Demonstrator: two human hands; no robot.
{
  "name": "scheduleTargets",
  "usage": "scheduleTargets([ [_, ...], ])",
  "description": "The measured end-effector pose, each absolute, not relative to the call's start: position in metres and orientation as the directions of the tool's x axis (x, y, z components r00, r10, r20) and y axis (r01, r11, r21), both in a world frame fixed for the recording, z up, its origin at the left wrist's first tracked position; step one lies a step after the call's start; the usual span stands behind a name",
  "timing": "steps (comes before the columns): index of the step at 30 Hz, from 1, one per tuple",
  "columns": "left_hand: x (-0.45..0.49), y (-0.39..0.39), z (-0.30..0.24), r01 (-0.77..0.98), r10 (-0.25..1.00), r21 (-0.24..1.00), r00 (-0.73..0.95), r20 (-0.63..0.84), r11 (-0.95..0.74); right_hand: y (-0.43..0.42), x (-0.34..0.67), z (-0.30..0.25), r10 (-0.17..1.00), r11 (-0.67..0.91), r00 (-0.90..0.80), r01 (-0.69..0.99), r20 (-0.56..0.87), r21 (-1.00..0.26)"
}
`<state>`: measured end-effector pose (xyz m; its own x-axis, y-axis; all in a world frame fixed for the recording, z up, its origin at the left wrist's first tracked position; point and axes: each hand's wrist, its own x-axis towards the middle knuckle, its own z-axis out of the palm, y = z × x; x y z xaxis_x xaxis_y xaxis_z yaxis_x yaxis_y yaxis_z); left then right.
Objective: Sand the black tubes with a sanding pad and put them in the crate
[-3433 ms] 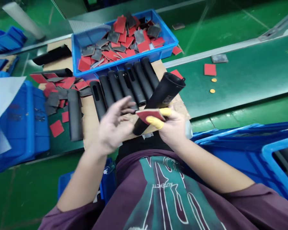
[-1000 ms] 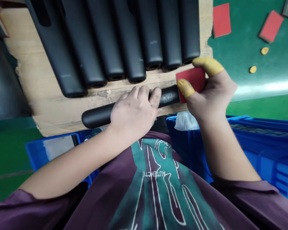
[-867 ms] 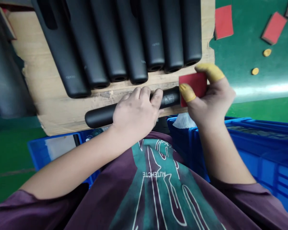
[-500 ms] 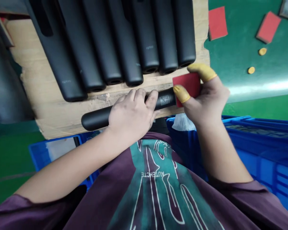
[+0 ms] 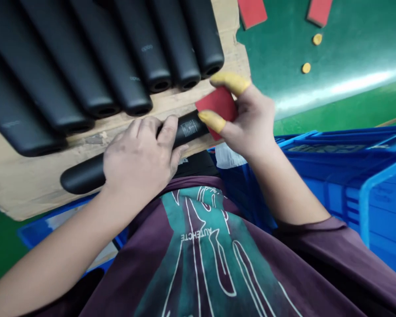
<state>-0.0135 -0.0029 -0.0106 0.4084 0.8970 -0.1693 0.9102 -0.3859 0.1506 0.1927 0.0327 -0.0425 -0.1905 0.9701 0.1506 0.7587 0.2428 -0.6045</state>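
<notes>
Eight black tubes (image 5: pixel 112 57), seven at 11 o'clock; three red pads (image 5: pixel 218 108); two yellow finger cots (image 5: pixel 230 82); two yellow discs (image 5: pixel 306 68).

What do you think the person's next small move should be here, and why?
Probably the right hand should lower the red pad onto the black tube: its yellow-capped fingers pinch the pad right at the tube's end, while the left hand holds the tube steady on the cardboard.
</notes>
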Motion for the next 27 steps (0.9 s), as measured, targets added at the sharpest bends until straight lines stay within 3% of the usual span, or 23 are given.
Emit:
scheduleTargets([
  [10,-0.011,-0.003,-0.010,0.917,0.907,0.138,0.394,-0.149,-0.375,0.040,0.193,-0.044,0.952,0.307,-0.233,0.721,0.199,-0.621],
  [13,-0.009,-0.002,-0.006,0.927,0.911,0.125,0.372,-0.177,-0.354,0.042,0.190,-0.044,0.935,0.352,-0.227,0.680,0.271,-0.643],
  [19,-0.010,0.001,-0.009,0.921,0.897,0.167,0.382,-0.220,-0.351,0.034,0.192,-0.044,0.965,0.257,-0.147,0.686,0.216,-0.680],
  [24,-0.012,-0.001,-0.007,0.934,0.912,0.106,0.355,-0.206,-0.340,0.048,0.183,-0.044,0.931,0.361,-0.203,0.642,0.304,-0.676],
  [27,-0.011,-0.002,-0.004,0.925,0.896,0.100,0.380,-0.229,-0.366,0.041,0.184,-0.048,0.937,0.340,-0.158,0.610,0.311,-0.715],
])
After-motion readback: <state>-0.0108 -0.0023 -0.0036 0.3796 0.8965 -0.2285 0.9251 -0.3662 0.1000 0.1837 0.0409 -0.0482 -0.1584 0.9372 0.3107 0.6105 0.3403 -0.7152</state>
